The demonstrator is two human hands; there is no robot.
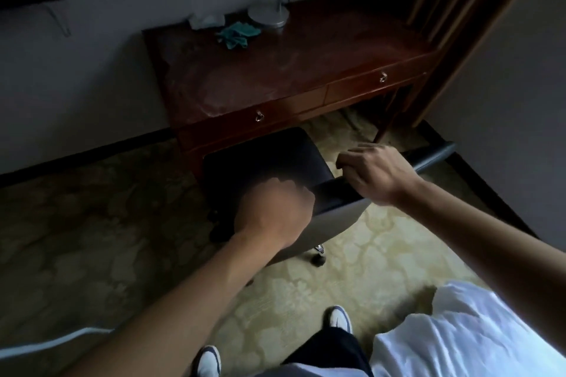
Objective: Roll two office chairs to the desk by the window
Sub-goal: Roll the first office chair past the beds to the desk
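Both hands are on the office chair point(269, 168) here, right at the middle of the picture. The left hand point(275, 211) is curled into a closed grip over the top edge of the backrest, fingers wrapped down out of sight on the seat side. The right hand point(375, 171) sits just toward 3 o'clock of it, also closed over that same top edge, knuckles up, fingers hooked over the front.

The chair faces 12 o'clock, its dark seat pointing toward the table point(294, 70) and its backrest toward the person. The front of the seat is right at the table's front edge, below the left drawer pull point(259, 116); whether it goes under cannot be told. The top edge of the backrest runs long from about 8 o'clock to 2 o'clock, ending in a rounded grey tip at the right. A caster point(318, 259) shows below the backrest on the patterned carpet point(92, 223).

On the table, toward 12 o'clock, a teal cloth point(237, 35) lies just beside the round base of a desk lamp point(269, 14). A second drawer pull point(382, 77) shows at 2 o'clock. At 6 o'clock, the person's white shoes point(340, 318) stand on the carpet.
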